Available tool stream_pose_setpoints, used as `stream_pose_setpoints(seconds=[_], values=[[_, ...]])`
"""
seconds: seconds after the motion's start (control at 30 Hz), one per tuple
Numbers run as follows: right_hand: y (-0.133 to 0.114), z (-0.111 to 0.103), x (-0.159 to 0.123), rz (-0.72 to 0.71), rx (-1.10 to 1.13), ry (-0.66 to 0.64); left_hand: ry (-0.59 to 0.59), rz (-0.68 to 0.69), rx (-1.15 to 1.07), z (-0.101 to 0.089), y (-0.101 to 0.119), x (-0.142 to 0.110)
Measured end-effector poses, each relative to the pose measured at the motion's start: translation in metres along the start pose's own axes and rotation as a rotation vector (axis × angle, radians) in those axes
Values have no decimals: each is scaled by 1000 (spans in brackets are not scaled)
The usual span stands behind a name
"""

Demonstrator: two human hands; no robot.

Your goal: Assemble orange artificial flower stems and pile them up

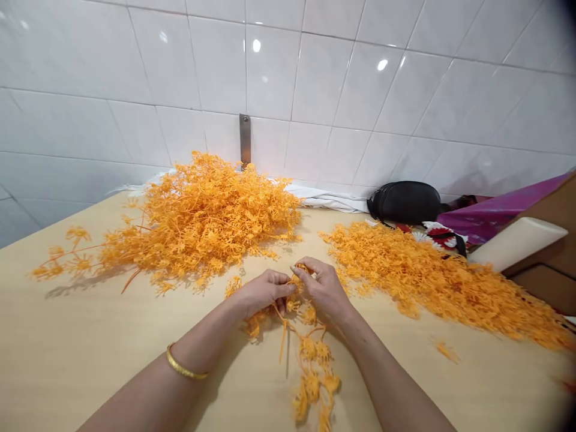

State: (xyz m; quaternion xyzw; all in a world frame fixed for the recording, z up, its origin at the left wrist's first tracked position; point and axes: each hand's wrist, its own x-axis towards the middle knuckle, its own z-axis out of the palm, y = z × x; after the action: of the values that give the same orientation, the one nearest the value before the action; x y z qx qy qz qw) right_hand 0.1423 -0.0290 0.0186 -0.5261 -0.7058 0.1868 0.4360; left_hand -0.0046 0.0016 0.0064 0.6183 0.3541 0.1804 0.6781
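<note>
My left hand (265, 293) and my right hand (324, 289) meet at the middle of a pale wooden table (90, 324), fingers pinching a stem of an orange plastic sprig (310, 354). The sprig's branches trail over the table toward me. A large tangled heap of orange sprigs (202, 216) lies beyond my left hand, and a flatter spread of orange pieces (427, 282) lies to the right of my right hand. A small loose orange piece (447, 352) sits near the table's front right. A gold bangle (182, 363) circles my left wrist.
White glazed wall tiles (270, 72) rise behind the table, with a metal bracket (245, 141) fixed on them. White cloth (324, 198) lines the back edge. A black belt bag (405, 203), purple plastic sheet (490, 215) and cream cylindrical cushion (517, 243) sit at back right.
</note>
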Motion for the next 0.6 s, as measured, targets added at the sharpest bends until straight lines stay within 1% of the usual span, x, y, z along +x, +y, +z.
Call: stream_pose_setpoints(seconds=[0.1, 0.2, 0.3, 0.37, 0.43, 0.47, 0.5, 0.57, 0.6], values=[[5, 0, 1, 35, -73, 146, 47, -15, 13, -1, -1, 3], [7, 5, 3, 124, -115, 302, 84, 67, 5, 0, 2, 7], [5, 11, 6, 200, -112, 414, 91, 110, -30, 5, 8, 10], [5, 10, 9, 219, -102, 459, 81, 121, -72, 8, 11, 10], [11, 1, 11, 260, -51, 523, 72, 123, -111, 8, 11, 8], [17, -7, 12, 325, 8, 597, 76, 113, -120, 6, 10, 6], [23, -17, 12, 399, 80, 697, 96, 94, -124, 4, 9, 4], [34, -37, 13, 608, 282, 954, 164, 40, -144, -2, 7, 1], [38, -45, 14, 599, 357, 1024, 204, 21, -169, -4, 6, 0]])
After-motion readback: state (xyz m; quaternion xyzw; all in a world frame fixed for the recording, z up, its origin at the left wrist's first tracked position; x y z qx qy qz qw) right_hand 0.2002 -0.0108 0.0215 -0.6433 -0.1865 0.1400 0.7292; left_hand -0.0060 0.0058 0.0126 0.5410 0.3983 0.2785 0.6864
